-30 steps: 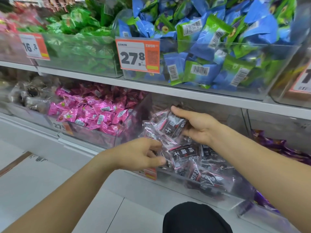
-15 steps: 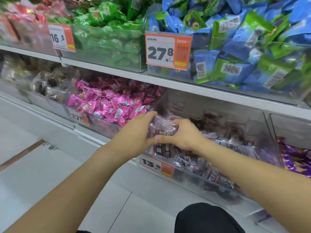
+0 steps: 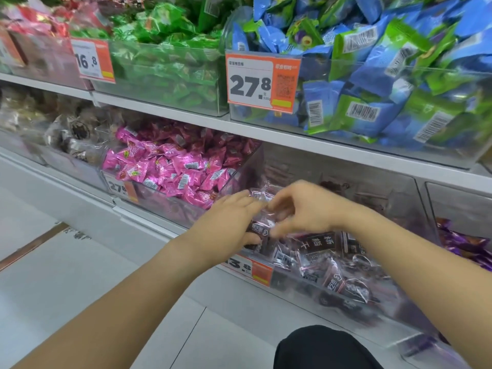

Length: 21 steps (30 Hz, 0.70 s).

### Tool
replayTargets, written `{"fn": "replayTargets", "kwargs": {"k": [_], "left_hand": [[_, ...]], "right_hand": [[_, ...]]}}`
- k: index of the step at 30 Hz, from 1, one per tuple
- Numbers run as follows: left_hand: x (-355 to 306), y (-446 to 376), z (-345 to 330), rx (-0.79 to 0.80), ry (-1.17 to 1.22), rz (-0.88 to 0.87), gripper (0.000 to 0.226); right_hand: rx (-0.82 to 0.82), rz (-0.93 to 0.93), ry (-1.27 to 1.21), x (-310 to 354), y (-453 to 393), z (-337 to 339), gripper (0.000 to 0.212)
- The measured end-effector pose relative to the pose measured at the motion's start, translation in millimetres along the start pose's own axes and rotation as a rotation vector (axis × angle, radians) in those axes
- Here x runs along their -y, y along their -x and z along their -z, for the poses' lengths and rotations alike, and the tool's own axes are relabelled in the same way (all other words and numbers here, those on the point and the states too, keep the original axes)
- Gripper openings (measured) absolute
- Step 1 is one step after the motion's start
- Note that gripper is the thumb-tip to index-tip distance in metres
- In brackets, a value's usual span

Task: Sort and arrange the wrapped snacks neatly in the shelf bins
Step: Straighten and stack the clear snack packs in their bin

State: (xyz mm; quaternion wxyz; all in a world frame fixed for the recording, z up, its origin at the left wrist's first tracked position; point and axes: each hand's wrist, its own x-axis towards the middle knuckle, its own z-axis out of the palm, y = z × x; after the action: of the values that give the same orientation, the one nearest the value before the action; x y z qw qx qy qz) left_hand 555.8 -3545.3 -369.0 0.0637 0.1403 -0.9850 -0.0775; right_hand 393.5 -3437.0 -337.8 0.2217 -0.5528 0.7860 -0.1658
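Both hands meet over the near left corner of the clear plastic bin (image 3: 266, 166) on the lower shelf. The left hand (image 3: 234, 222) has its grip pinched on a small dark snack in a clear crinkly wrapper (image 3: 259, 229), thumb beneath, fingers on top. The right hand (image 3: 306, 209) curls its fingers onto the same cluster of wrappers, though motion blur hides exactly what they close on. More dark wrapped snacks (image 3: 332, 278) fill the bin to the right. Pink foil candies (image 3: 170, 166) heap in the bin to the left
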Motion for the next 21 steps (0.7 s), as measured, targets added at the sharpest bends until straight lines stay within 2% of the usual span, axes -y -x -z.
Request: {"fn": "replayTargets", "kwargs": {"k": [2, 3, 6, 8, 11, 14, 16, 21], "left_hand": [[5.6, 1.0, 1.7, -0.016, 0.074, 0.021, 0.059], [7.8, 1.0, 2.6, -0.018, 0.104, 0.034, 0.058], [10.5, 0.4, 2.2, -0.024, 0.122, 0.022, 0.056], [11.0, 0.4, 0.8, -0.027, 0.116, 0.016, 0.055], [10.6, -0.2, 2.6, -0.001, 0.072, 0.024, 0.055], [7.6, -3.5, 6.9, 0.047, -0.146, 0.013, 0.051], [7.4, -3.2, 8.1, 0.024, -0.22, 0.045, 0.05], [11.3, 1.4, 10.0, 0.041, -0.147, 0.101, 0.059]], "right_hand": [[-0.228, -0.086, -0.095, -12.9, -3.9, 6.6, 0.033], [-0.267, -0.156, -0.071, -18.1, -6.6, 7.7, 0.032], [-0.091, -0.316, 0.04, -25.5, -16.4, 1.1, 0.065], [-0.052, -0.337, -0.048, -25.7, -24.3, -5.8, 0.072], [-0.092, -0.276, -0.087, -21.1, -32.2, -15.5, 0.067], [-0.201, -0.228, -0.219, -14.6, -35.7, -21.3, 0.05], [-0.254, -0.201, -0.253, -13.4, -39.2, -25.2, 0.045], [-0.211, -0.222, -0.409, -28.7, -47.4, -25.3, 0.037]]}}
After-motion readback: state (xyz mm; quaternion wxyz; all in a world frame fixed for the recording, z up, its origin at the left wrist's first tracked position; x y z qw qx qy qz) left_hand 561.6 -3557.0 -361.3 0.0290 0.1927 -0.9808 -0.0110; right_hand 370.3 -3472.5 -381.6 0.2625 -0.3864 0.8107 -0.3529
